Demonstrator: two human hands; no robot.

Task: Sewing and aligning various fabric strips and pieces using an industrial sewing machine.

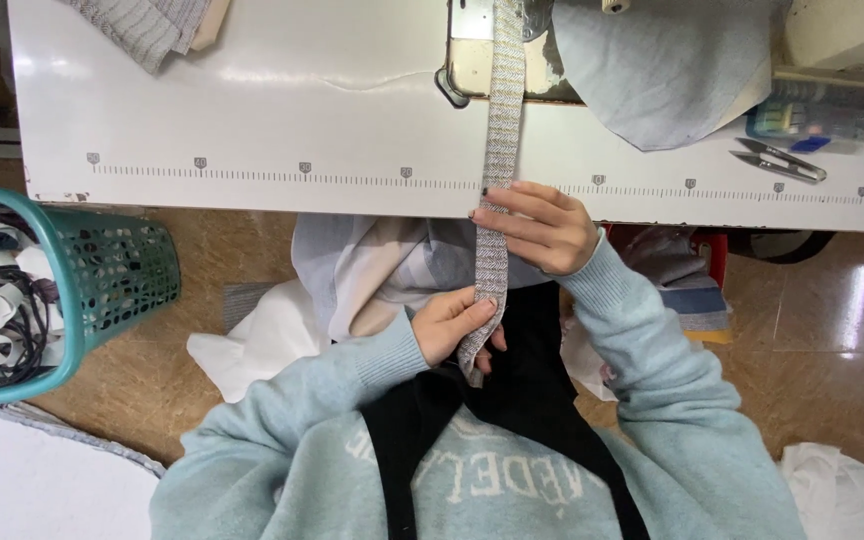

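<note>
A long narrow grey woven fabric strip [501, 120] runs from the sewing machine's needle area down over the white table's front edge [252, 195] into my lap. My right hand [542, 228] grips the strip just below the table edge, fingers curled round it. My left hand [449, 324] pinches the strip's lower end close to my body. Both arms wear light blue knitted sleeves.
A grey fabric piece [652, 70] lies on the table by the machine, with thread snips [777, 160] to its right. A teal mesh basket [102, 275] of fabric strips stands at left. Pale cloth pieces [252, 340] lie on the brown floor.
</note>
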